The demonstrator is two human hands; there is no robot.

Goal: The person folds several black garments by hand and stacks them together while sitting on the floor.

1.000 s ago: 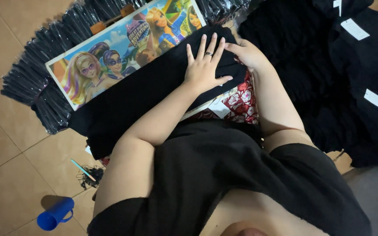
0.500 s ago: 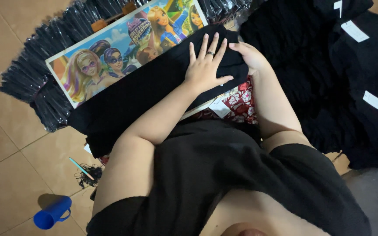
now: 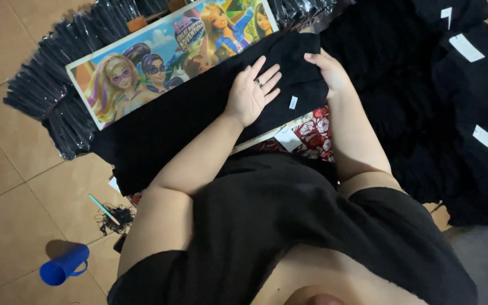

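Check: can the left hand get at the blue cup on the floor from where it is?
Probably not without shifting. The left hand lies flat on the black garment, while the blue cup lies on the tiles back beside the person's left side. Nothing blocks it; the arm would have to swing back and down.

Beige tile floor (image 3: 7, 226), dim indoor light

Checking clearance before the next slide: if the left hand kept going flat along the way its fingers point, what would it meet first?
The left hand lies flat on the black garment, fingers pointing up and right. Going straight on, it would probably cross the cloth's far edge and meet the cartoon picture board, though depth is unclear.
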